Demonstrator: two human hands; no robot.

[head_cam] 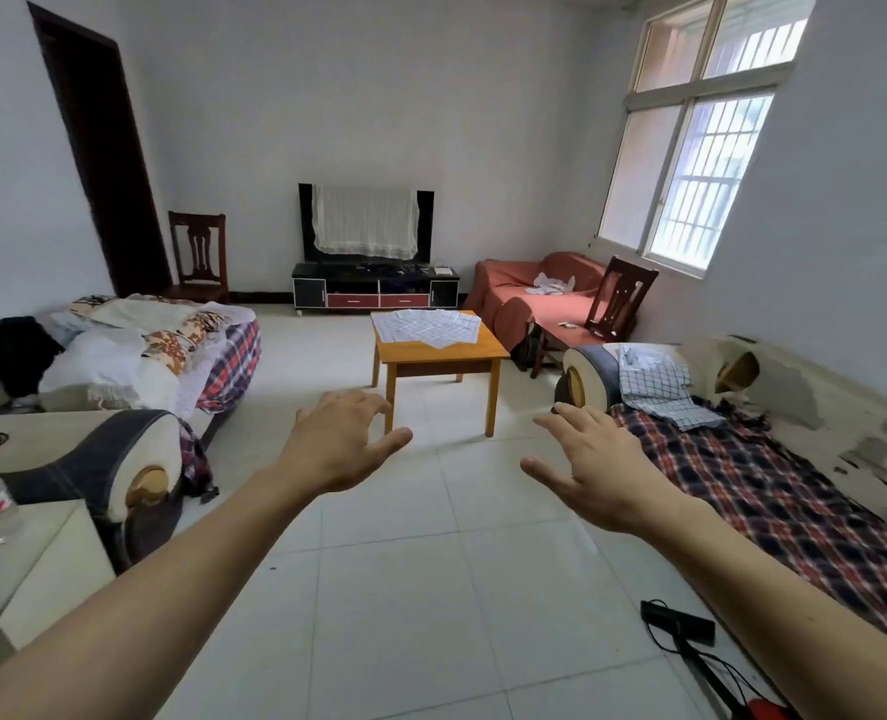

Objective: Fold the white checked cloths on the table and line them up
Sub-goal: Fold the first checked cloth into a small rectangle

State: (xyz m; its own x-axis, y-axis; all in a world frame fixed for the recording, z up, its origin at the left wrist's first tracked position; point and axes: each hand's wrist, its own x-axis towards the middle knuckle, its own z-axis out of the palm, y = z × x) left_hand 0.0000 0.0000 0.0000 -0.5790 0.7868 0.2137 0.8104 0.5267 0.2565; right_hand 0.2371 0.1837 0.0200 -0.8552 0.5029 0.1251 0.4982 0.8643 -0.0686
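While both the left hand (pixel 340 449) and right hand (pixel 594 465) hung spread and empty, the white checked cloths (pixel 426 327) at twelve o'clock on the surface (pixel 446 351) looked limp, best pinched by corners.

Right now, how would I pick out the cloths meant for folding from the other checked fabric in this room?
Find the television at the far wall; in front of it stands a small orange wooden table. The white checked cloths lie spread flat over its far half. Unlike the checked cloth crumpled on the right-hand sofa, they are paler, laid flat, and on the table.

No readable text, labels, brands or numbers anywhere.
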